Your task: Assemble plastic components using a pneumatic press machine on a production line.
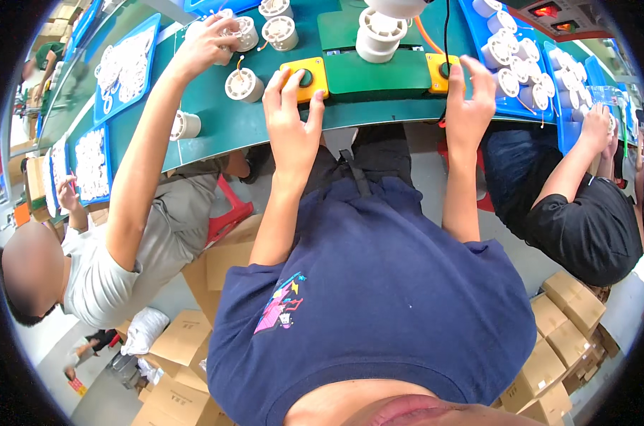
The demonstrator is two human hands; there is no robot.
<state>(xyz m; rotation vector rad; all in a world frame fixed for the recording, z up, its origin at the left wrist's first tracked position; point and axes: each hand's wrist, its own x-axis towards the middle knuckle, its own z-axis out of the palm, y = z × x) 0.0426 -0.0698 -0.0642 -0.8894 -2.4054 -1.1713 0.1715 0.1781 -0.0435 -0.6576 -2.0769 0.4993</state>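
Observation:
My left hand [291, 117] reaches over the table's front edge with its fingers spread. Its fingertips are at a yellow button box [316, 67] with a dark green push button, and it holds nothing. On the other side my right hand [470, 99] is curved over a second yellow button box [437, 74], covering part of it, fingers apart. Between the two boxes is a green machine base [375, 84]. A white slotted plastic spool [377, 46] stands on it, right below a pale rounded machine head [396, 6]. Neither hand touches the spool.
On the left a co-worker's arm [141, 167] reaches to several white spools [279, 33]. Blue trays of white parts [123, 71] lie beyond. A blue tray of spools [505, 53] stands at right, near another co-worker [585, 220]. A black cable [446, 28] hangs down.

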